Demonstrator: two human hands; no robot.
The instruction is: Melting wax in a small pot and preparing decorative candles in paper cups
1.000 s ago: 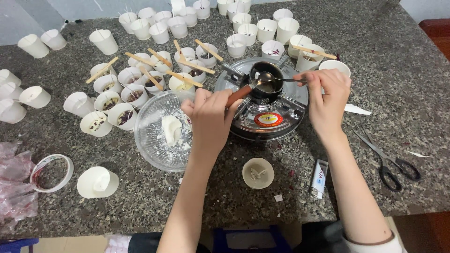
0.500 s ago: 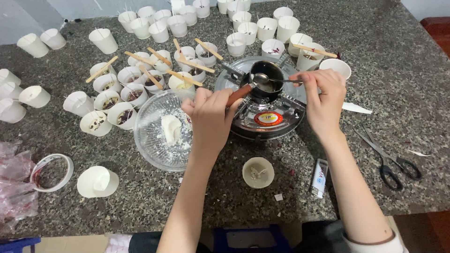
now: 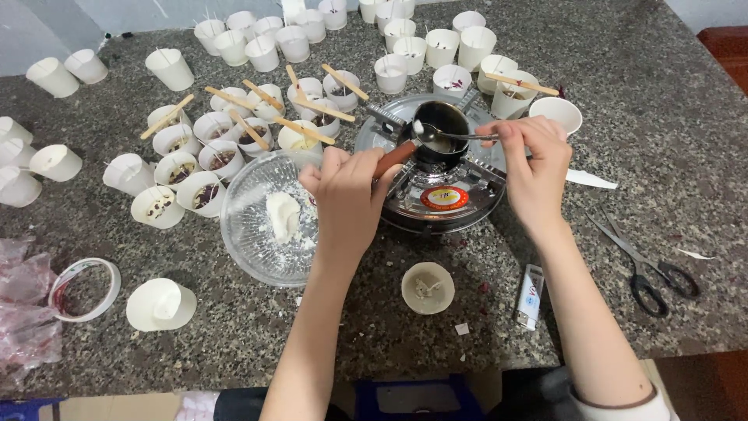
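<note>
My left hand [image 3: 347, 195] grips the reddish-brown handle [image 3: 393, 158] of a small dark melting pot [image 3: 441, 134] that sits on a round silver stove [image 3: 436, 187]. My right hand [image 3: 534, 168] pinches a metal spoon [image 3: 448, 136] whose bowl reaches the pot's left rim with a white lump on it. Pale liquid lies in the pot. A clear glass bowl [image 3: 261, 226] with white wax [image 3: 282, 215] sits left of the stove, under my left wrist.
Many white paper cups [image 3: 183, 168] crowd the granite table, some with wooden sticks [image 3: 305, 131] across them. Scissors [image 3: 643, 265] lie at right, a lighter [image 3: 531, 295] and a filled cup [image 3: 428, 287] near the front, a tape roll [image 3: 84, 288] and plastic bags at left.
The spoon's bowl has slid from the middle of the pot to its left rim and now carries a white lump. My right hand shifted slightly left.
</note>
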